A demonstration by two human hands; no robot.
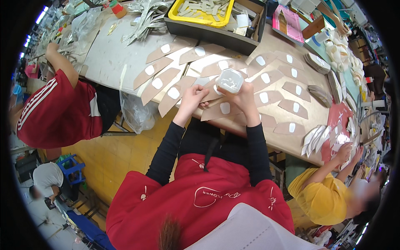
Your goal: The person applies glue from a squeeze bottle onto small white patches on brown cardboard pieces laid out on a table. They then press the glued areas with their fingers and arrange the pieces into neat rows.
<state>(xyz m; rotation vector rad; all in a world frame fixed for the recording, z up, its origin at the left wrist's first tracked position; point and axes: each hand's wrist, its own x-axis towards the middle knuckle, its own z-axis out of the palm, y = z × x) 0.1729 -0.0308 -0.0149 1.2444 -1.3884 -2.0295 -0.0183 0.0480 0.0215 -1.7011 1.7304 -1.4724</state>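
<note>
My right hand (246, 99) is wrapped round a clear, octagonal plastic jar (230, 80) with a whitish inside, held up over the table. To its left, my left hand (193, 99) is closed with thumb and fingertips together. What it pinches, if anything, is too small to tell. Under and around both hands lie several flat tan-brown cut pieces (265, 78), each with a small white oval patch (225, 108) on it. One brown piece (177, 92) lies just left of my left hand. The jar and my right hand partly hide the pieces beneath them.
A black box (254, 46) with a yellow tray (199, 21) of small strips stands at the far edge. Stacked pieces (316, 63) and white pieces (315, 139) lie right. A person in yellow (321, 196) works there; another in red (62, 110) sits left. A plastic bag (139, 112) hangs left.
</note>
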